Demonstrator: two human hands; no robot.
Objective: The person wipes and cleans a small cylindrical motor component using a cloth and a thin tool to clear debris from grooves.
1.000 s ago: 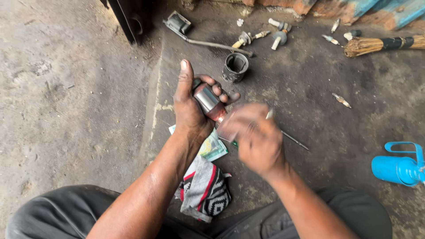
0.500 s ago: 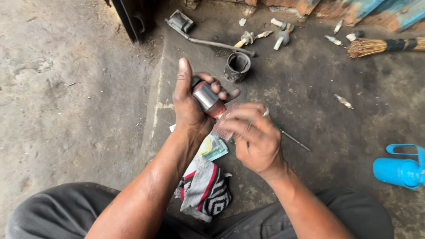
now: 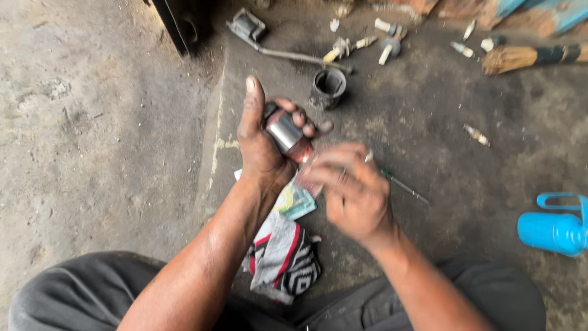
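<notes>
Left hand (image 3: 260,147) grip closed around metal cylinder (image 3: 286,133), right hand (image 3: 355,193) pinching its lower end, fingers blurred

Your right hand (image 3: 355,193) is blurring and covering the cylinder's (image 3: 286,133) lower end; the blue jug (image 3: 554,227) is getting cut off at the right edge.

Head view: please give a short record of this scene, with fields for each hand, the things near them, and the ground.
left hand: holds a small metal cylinder part, shiny in the middle, reddish at the lower end
right hand: fingers at the cylinder's lower end; blurred, exact grip unclear
under the hands: patterned cloth, folded paper, thin screwdriver
further away: dark round housing, small broom, blue plastic jug
ground: dirty concrete
</notes>
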